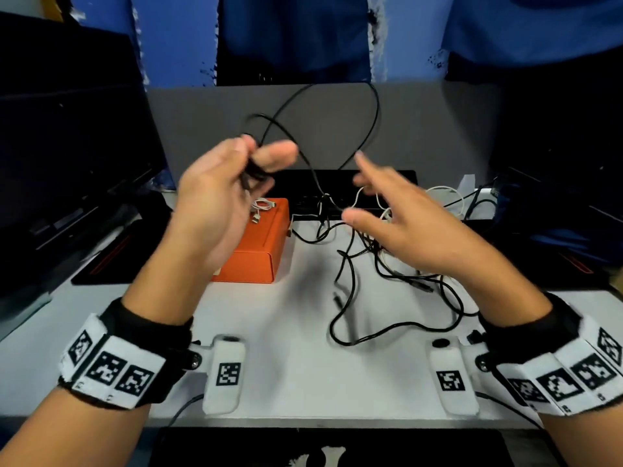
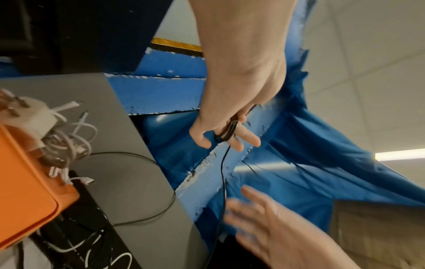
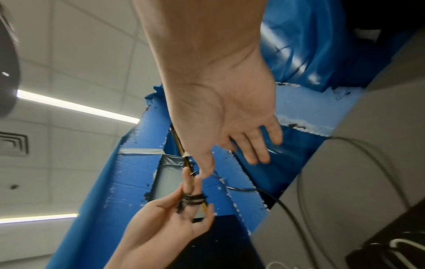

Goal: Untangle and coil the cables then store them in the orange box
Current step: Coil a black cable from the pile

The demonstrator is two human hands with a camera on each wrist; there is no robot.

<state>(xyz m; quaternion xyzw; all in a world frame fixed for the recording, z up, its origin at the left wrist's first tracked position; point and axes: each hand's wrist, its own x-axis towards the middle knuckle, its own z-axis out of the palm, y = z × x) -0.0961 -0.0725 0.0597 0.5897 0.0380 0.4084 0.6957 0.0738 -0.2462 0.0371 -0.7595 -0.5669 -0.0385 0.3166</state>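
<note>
So we're partway through this one. One white cable (image 1: 261, 207) is already coiled and sitting on the orange box (image 1: 259, 244), which sits on the left side of the worktop (image 1: 296, 358); from the left wrist view there's a white plug (image 2: 34, 116) bundled with it. Can't tell if the box is actually open, so that coil looks parked on top rather than stored.

Right now our left hand (image 1: 219, 187) is raised over the box with a black cable (image 1: 337, 106) wound in a few turns around its fingers (image 3: 193, 193), thumb pinching the wraps. A big loop of that cable arcs up and far, then drops back into the pile. Our right hand (image 1: 397, 220) is spread with fingers apart, holding nothing, blurred, just beside the hanging strand.

Still left: the tangle (image 1: 387, 264) of black and white cables on the right of the worktop, most of it still knotted together. We'd guess we're under halfway, with several cables to separate, coil and box.
</note>
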